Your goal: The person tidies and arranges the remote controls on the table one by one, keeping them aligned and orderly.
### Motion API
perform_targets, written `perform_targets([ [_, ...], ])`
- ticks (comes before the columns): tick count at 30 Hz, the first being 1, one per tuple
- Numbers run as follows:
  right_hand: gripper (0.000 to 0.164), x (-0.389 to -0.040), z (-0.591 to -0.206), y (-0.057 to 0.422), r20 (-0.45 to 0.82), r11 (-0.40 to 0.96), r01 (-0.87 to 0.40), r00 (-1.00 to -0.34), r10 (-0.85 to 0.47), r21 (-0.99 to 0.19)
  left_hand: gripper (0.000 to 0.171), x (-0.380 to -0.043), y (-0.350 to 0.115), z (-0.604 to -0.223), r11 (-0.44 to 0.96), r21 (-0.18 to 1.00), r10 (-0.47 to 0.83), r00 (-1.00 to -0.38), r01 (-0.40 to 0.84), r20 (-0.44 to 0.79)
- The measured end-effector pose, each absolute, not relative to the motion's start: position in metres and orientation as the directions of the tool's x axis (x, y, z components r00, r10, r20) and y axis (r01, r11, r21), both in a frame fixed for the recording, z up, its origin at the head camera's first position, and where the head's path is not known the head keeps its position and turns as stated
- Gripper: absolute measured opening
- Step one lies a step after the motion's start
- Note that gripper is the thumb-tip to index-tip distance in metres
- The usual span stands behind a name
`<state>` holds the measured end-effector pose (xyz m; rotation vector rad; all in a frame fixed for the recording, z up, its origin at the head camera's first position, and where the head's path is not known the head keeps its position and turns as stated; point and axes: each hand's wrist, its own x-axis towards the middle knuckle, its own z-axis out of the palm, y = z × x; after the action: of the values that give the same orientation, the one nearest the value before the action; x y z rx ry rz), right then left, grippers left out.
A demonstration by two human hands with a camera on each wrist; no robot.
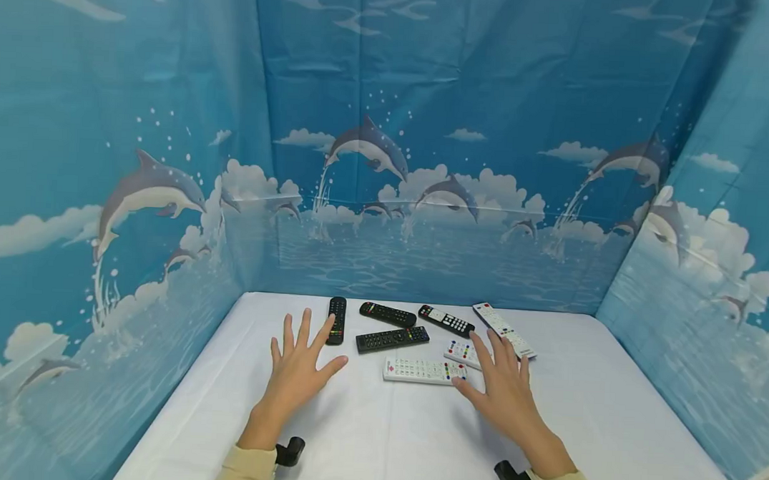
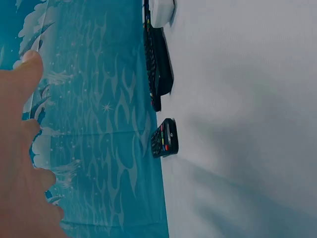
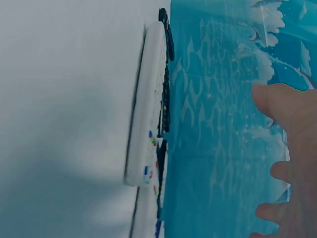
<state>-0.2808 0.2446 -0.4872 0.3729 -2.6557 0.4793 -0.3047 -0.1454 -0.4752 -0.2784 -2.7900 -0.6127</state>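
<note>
Both hands are spread over the white table with straight fingers and hold nothing. In the head view, my left hand (image 1: 296,376) is nearest a black remote control (image 1: 336,320) that stands lengthwise at the left; its index fingertip overlaps that remote. My right hand (image 1: 505,392) hovers at the right, partly covering a small white remote (image 1: 462,352). Its thumb tip overlaps the right end of a longer white remote (image 1: 420,371). In the left wrist view the black remote (image 2: 165,138) lies below the raised fingers. The right wrist view shows the long white remote (image 3: 147,104) edge-on.
More remotes lie behind: a black one (image 1: 388,314), another black one (image 1: 393,339) angled in front of it, a black one with white parts (image 1: 446,320), and a slanted white one (image 1: 503,330). Dolphin-print curtains (image 1: 416,263) enclose the table (image 1: 376,440) at the back and sides.
</note>
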Motion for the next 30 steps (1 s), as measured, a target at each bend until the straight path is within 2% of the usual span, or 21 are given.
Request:
perform_targets([
  [4, 0.092, -0.292, -0.474, 0.240, 0.440, 0.893, -0.372, -0.867, -0.236, -0.252, 0.078, -0.325, -0.153, -0.466, 0.880, 0.377, 0.156, -0.925, 0.289, 0.345],
  [9, 0.090, -0.306, -0.467, 0.232, 0.393, 0.867, -0.410, -0.874, -0.284, -0.285, 0.071, -0.351, -0.161, -0.463, 0.867, 0.360, 0.208, -0.907, 0.345, 0.367],
  [14, 0.088, -0.318, -0.470, 0.221, 0.371, 0.844, -0.443, -0.870, -0.325, -0.301, 0.066, -0.373, -0.168, -0.469, 0.847, 0.361, 0.288, -0.908, 0.390, 0.303],
  [25, 0.080, -0.346, -0.479, 0.180, 0.276, 0.806, -0.533, -0.840, -0.467, -0.258, 0.060, -0.417, -0.187, -0.492, 0.881, 0.331, 0.313, -0.941, 0.338, 0.128],
  [30, 0.079, -0.354, -0.489, 0.168, 0.205, 0.801, -0.539, -0.842, -0.500, -0.260, 0.060, -0.432, -0.181, -0.498, 0.859, 0.371, 0.347, -0.934, 0.353, 0.086],
])
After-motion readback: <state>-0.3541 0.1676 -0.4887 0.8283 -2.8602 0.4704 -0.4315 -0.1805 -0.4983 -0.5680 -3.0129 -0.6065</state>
